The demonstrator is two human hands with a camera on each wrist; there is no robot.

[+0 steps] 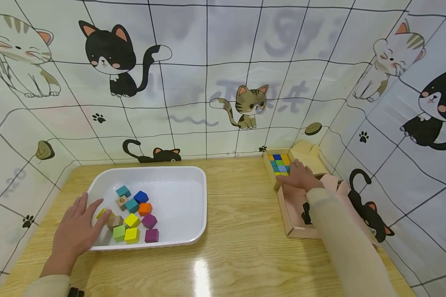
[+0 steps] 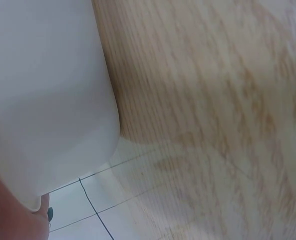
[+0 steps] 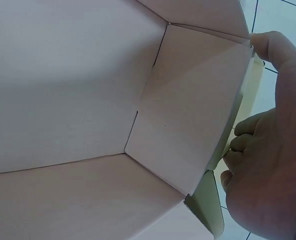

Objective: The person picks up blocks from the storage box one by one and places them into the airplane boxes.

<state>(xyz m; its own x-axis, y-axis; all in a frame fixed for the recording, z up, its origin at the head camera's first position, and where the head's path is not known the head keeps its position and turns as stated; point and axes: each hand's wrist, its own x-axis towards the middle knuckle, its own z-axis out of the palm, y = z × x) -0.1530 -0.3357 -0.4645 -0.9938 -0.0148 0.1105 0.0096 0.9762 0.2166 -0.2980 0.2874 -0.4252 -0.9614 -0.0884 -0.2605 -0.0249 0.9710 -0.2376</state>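
At the left end of the white tray [image 1: 178, 198] my left hand [image 1: 78, 229] rests over the rim, fingers fairly straight, thumb reaching inward beside a yellow block [image 1: 100, 213]. In the left wrist view part of the left hand [image 2: 10, 210] lies along the tray's lip. My right hand [image 1: 301, 175] is at the near right corner of a yellow box [image 1: 271, 171] filled with colored cubes [image 1: 280, 162], thumb spread from the fingers. The right wrist view has this right hand [image 3: 267, 145] just past a pink box's wall [image 3: 197, 100], fingertips bent; I cannot tell what they hold.
Inside the tray lie several wooden blocks, among them an orange block [image 1: 145, 209] and a purple block [image 1: 152, 235]. An open pink box [image 1: 290, 218] stands under my right forearm, with a small black object [image 1: 306, 213] in it. Cat-printed sheets [image 1: 193, 90] wall in the wooden table [image 1: 241, 231].
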